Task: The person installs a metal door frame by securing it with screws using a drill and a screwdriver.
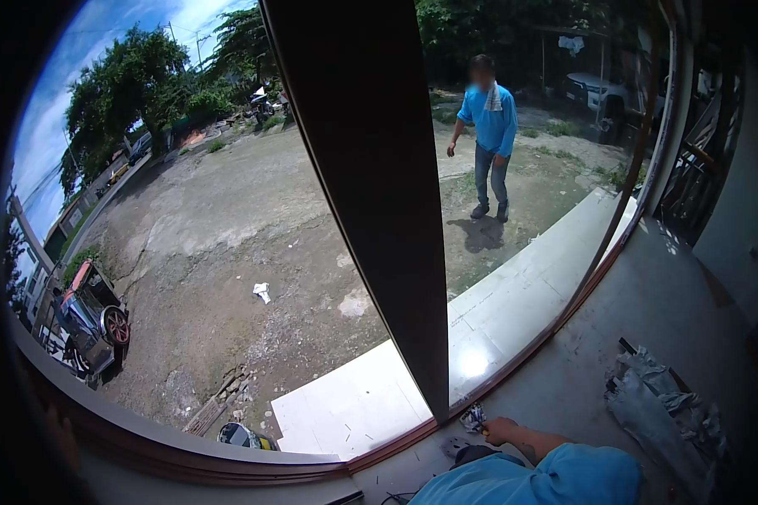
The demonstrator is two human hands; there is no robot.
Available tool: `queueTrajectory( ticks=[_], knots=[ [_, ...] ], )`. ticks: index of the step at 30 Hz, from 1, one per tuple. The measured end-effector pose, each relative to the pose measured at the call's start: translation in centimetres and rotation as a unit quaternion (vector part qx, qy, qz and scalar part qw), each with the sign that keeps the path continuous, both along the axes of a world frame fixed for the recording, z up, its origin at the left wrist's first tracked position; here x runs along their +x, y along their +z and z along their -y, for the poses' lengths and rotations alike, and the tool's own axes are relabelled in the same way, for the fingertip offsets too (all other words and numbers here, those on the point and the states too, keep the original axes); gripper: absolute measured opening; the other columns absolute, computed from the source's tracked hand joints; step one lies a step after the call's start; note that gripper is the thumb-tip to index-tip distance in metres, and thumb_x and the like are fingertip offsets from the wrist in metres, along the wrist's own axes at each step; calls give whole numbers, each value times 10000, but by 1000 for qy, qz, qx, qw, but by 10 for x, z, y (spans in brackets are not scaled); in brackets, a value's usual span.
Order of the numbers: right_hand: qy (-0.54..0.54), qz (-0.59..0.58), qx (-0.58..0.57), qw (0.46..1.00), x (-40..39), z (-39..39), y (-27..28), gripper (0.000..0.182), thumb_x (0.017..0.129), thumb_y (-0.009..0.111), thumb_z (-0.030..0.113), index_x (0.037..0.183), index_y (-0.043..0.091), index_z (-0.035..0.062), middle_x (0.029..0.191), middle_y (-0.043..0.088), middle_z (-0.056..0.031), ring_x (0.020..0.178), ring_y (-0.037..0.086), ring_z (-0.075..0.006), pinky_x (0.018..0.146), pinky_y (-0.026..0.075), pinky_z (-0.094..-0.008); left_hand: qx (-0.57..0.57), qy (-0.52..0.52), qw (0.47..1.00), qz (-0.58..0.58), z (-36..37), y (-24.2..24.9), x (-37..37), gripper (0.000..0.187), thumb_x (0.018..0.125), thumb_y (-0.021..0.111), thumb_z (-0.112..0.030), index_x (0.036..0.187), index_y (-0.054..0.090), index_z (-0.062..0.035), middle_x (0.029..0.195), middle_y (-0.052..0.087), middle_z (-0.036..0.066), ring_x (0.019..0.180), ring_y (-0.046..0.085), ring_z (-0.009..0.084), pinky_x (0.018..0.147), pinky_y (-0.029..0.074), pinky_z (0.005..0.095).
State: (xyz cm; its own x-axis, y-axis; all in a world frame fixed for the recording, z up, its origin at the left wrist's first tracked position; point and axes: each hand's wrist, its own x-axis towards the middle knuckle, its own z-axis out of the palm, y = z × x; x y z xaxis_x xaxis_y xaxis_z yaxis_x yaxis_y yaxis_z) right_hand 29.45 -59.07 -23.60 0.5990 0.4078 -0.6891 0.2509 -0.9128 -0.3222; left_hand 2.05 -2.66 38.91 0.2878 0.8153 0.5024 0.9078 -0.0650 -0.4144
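Note:
My right hand (501, 431) is closed at the bottom, beside the foot of the dark upright post (362, 168). It grips a small tool (473, 417) with a mottled black-and-white head and a bit of yellow near the fingers. The tool's head is at the reddish-brown track (396, 443); its exact kind is unclear. A blue sleeve (585, 475) covers the upper part of this arm. In the dark lower left corner, what looks like my left hand (61, 431) shows dimly near the frame, its fingers too dark to read.
Outside, a person (490, 118) in a blue top stands on rough ground, beyond a white tiled ledge (514, 324). Crumpled grey plastic (661, 412) lies at the lower right. A bucket (244, 438) and a vehicle with a spoked wheel (114, 326) are at the left.

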Motion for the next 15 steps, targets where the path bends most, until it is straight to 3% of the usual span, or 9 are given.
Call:
queueTrajectory(
  ticks=[2,5,7,9,10,12,13,14,15],
  knots=[
    [7,0,-9,1000,2,3,-4,402,767,623,288,1157,623,192,1102,657,-125,1037,615,-332,891,491,-436,5,7,1000,-4,42,5,24,466,887,592,-103,1322,482,20,1450,356,228,1377,291,332,1159,187,417],
    [6,-5,-26,1000,3,3,-3,423,757,640,267,1171,618,184,1105,658,-122,1040,616,-326,890,492,-432,10,-11,999,46,58,2,31,426,874,614,-119,1269,540,23,1507,258,209,1403,244,317,1160,191,411],
    [-3,-16,-26,1000,5,2,0,437,748,661,270,1174,619,180,1101,661,-121,1035,621,-319,887,495,-428,42,-43,998,9,65,-3,36,386,836,651,-128,1197,608,2,1554,140,170,1439,159,283,1169,177,419],
    [-6,-27,-38,999,6,5,-19,452,740,675,288,1178,624,186,1110,660,-118,1038,623,-314,893,496,-422,13,-44,999,12,60,-25,36,379,810,674,-148,1161,633,-11,1563,108,154,1448,127,275,1170,170,445],
    [-14,-39,-51,998,6,8,-31,467,733,690,306,1182,628,191,1120,660,-116,1042,624,-308,899,497,-416,-18,-49,999,15,55,-43,35,372,784,696,-167,1125,658,-24,1572,77,137,1457,94,266,1170,163,470],
    [-21,-40,-54,998,8,15,-49,482,723,706,324,1182,634,196,1131,659,-109,1049,624,-303,906,498,-409,13,-158,985,59,40,-115,19,411,731,736,-228,1085,668,-30,1573,62,130,1463,11,267,1171,107,529],
    [-33,-42,-59,997,7,18,-58,497,713,723,342,1183,640,202,1143,659,-102,1055,624,-298,914,499,-402,18,-223,973,63,42,-156,16,338,719,724,-192,992,652,-8,1562,131,121,1458,39,315,1162,79,554],
    [-30,-45,-55,997,8,23,-67,497,713,723,342,1183,640,202,1143,659,-102,1055,624,-298,914,499,-402,2,-220,975,38,78,-181,30,273,752,707,-199,965,649,-38,1444,372,162,1379,298,311,1096,281,504],
    [-56,-57,-72,994,7,28,-76,505,706,732,351,1181,643,206,1156,655,-94,1063,622,-294,917,500,-399,-139,-164,976,-18,80,-215,27,409,876,576,-454,1180,643,-188,1520,290,94,1423,189,325,1102,186,619]
  ],
)
